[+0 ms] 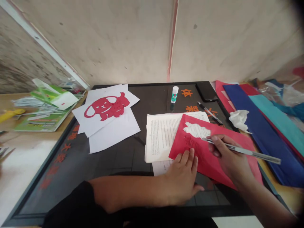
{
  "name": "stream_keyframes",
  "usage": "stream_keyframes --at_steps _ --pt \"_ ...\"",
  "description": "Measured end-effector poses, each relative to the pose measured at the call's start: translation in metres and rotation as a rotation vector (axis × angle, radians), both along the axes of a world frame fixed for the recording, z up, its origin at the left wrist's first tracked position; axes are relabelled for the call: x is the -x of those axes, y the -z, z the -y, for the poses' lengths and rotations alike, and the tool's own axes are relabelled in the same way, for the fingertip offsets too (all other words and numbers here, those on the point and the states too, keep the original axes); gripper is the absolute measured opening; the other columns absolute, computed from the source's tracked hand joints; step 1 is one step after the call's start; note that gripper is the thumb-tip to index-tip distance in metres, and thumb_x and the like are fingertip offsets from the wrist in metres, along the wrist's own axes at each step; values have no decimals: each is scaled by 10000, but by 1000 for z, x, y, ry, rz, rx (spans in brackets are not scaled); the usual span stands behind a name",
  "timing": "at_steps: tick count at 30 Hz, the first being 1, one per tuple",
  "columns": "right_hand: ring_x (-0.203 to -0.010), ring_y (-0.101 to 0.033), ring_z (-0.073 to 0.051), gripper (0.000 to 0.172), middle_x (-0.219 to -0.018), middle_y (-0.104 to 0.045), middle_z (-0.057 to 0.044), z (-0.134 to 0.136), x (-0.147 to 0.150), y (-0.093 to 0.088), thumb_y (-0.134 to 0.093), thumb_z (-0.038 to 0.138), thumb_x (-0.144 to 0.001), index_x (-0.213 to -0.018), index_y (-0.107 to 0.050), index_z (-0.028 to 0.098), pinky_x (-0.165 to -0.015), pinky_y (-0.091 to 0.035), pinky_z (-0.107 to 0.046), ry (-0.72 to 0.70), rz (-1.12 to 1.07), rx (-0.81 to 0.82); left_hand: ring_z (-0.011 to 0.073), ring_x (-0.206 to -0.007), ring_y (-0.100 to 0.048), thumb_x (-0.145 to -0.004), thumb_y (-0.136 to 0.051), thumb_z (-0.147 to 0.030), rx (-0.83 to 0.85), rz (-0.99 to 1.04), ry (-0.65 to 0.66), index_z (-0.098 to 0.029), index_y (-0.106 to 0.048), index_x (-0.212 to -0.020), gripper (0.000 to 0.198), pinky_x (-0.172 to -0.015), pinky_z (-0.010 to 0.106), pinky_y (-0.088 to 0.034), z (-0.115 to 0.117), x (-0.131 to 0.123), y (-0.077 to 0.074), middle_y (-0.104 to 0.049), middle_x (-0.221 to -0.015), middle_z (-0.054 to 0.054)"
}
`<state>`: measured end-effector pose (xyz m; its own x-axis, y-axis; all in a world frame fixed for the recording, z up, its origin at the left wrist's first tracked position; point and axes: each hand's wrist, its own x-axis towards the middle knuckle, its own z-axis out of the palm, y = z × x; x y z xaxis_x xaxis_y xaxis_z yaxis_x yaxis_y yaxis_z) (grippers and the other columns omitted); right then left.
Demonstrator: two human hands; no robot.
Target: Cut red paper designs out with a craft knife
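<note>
My right hand (225, 155) is shut on a slim metal craft knife (249, 152), with its tip at the edge of a ragged opening in a red paper sheet (213, 161). My left hand (180, 179) lies flat and spread, its fingertips pressing on the sheet's lower left part. White printed pages (163, 136) lie under the red sheet and show through the opening. To the left, a red papercut of a dog's head (106, 107) rests on loose white paper sheets (114, 133).
The work surface is a dark, black-framed board (71, 177) with orange characters. On it are a glue stick (174, 94), a black phone (206, 91), a pen (210, 113) and crumpled tissue (239, 120). Coloured paper sheets (268, 133) lie right; a green-and-white packet (52, 98) lies left.
</note>
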<state>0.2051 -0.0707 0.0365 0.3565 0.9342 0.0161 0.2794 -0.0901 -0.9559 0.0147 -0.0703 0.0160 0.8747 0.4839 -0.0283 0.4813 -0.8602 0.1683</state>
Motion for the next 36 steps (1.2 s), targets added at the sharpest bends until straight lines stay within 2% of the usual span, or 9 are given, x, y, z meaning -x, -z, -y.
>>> stream_keyframes --at_steps 5,9,17,20,23,26,29,32,36 --pt "-518 -462 -112 351 -586 -574 15 -3 22 13 -612 477 -892 -674 -590 203 -517 -398 -253 -47 36 87 323 -1394 -364 -1015 -332 -551 -76 107 74 -63 -470 -1414 646 -1132 455 -285 -24 22 6 -434 -1497 181" --pt "-532 -469 -122 346 -600 -587 11 -8 23 7 -590 458 -908 -665 -594 211 -523 -392 -258 -62 112 91 297 -1411 -343 -999 -396 -553 -129 55 137 -91 -468 -1422 630 -1147 447 -250 -42 43 15 -414 -1521 152" --pt "-540 -507 -124 305 -609 -599 14 -17 38 7 -580 449 -914 -728 -621 210 -524 -402 -256 -138 139 84 315 -1230 -492 -902 -447 -707 -128 58 -63 -84 -496 -1401 799 -1039 457 -362 -14 45 11 -507 -1422 194" --pt "-533 -485 -117 310 -610 -589 15 -15 45 17 -580 443 -919 -724 -612 204 -519 -390 -255 -96 111 73 293 -1107 -551 -910 -410 -717 -96 150 -4 -63 -523 -1365 804 -977 422 -403 -19 49 8 -584 -1294 194" --pt "-522 -460 -112 317 -605 -576 17 -17 46 23 -570 441 -929 -727 -609 200 -512 -382 -253 -81 61 66 301 -1163 -529 -947 -357 -685 -76 245 125 -59 -577 -1295 749 -1027 440 -372 -30 60 8 -606 -1255 179" --pt "-526 -463 -108 286 -611 -585 20 -33 44 26 -574 431 -926 -765 -627 201 -517 -386 -247 -196 19 71 319 -1275 -472 -943 -392 -673 -87 254 193 -82 -593 -1277 708 -1102 459 -308 -38 68 12 -563 -1350 182" --pt "-527 -463 -107 269 -609 -594 19 -57 42 26 -600 424 -907 -767 -640 197 -523 -385 -246 -257 8 56 338 -1316 -449 -919 -398 -707 -100 210 145 -97 -533 -1353 761 -1095 477 -316 -38 66 17 -481 -1446 206" --pt "-528 -458 -105 277 -609 -588 23 -72 39 22 -598 429 -903 -755 -629 198 -522 -377 -244 -165 18 1 362 -1353 -411 -907 -393 -727 -86 149 62 -110 -444 -1437 814 -1076 499 -328 -35 60 23 -376 -1521 227" --pt "-519 -443 -98 302 -611 -578 24 -61 34 12 -607 460 -899 -754 -623 195 -488 -353 -236 -55 -12 -34 351 -1380 -379 -936 -257 -732 -26 116 32 -140 -331 -1511 828 -1067 505 -340 -30 57 29 -272 -1580 203"
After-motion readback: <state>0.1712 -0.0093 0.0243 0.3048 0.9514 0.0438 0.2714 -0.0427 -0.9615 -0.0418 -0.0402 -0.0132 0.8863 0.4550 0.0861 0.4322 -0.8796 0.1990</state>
